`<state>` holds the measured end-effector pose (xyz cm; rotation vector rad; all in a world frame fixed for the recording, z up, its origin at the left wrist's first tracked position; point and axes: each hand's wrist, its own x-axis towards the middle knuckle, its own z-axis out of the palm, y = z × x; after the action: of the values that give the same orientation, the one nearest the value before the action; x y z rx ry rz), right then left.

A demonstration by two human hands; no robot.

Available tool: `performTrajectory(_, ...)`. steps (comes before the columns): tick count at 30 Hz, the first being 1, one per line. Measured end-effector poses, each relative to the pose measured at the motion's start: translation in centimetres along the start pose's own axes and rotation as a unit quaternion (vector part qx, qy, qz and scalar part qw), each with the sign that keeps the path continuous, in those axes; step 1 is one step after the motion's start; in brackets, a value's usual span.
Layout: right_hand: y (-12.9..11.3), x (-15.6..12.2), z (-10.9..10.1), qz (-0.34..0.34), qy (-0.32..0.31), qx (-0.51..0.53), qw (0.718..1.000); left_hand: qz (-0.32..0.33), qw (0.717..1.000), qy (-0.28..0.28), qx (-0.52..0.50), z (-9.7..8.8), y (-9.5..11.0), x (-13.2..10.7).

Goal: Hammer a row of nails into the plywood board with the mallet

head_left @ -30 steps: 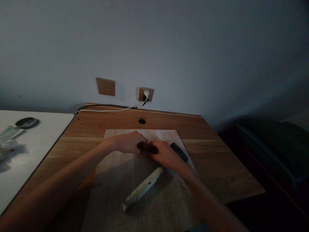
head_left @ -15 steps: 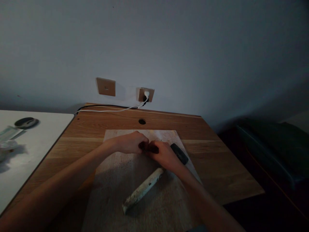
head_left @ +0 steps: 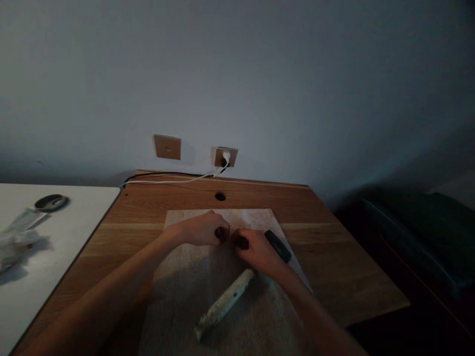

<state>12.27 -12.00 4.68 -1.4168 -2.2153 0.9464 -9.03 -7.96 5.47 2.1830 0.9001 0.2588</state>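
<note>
My left hand [head_left: 205, 229] and my right hand [head_left: 256, 248] are over the far half of a worn wooden board [head_left: 178, 296]. The fingers of both are curled into pinches that face each other, a small gap apart. Whatever they may hold is too small and dark to make out. Beneath my right wrist lies a hammer, its scuffed whitish handle [head_left: 225, 302] slanting towards the board's near left. The dark hammer head [head_left: 277, 245] shows just right of that hand, while my wrist covers the join. Tiny dark specks dot the board near my fingers.
The board rests on a wooden desk [head_left: 334, 257] with a round cable hole [head_left: 220, 196]. Cables [head_left: 178, 181] run along the wall to a socket [head_left: 225, 156]. On the white table [head_left: 70, 237] at left are a roll of tape [head_left: 52, 203] and crumpled plastic [head_left: 18, 249].
My hands have drawn slightly apart; before, their fingertips met. The whole view has shifted, so everything sits a little lower in the picture. The hammer stays where it was on the board.
</note>
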Motion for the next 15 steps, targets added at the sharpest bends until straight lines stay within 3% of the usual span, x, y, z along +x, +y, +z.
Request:
performTrajectory(8, -1.1, 0.7, -1.2, -0.007, -0.067, -0.044, 0.997, -0.001, 1.000, -0.014, -0.016, 0.5, -0.2, 0.1)
performTrajectory(15, -1.0, 0.7, 0.1, 0.009, -0.021, -0.038, 0.999, 0.025, 0.999, 0.006, 0.022, 0.9, -0.8, 0.3)
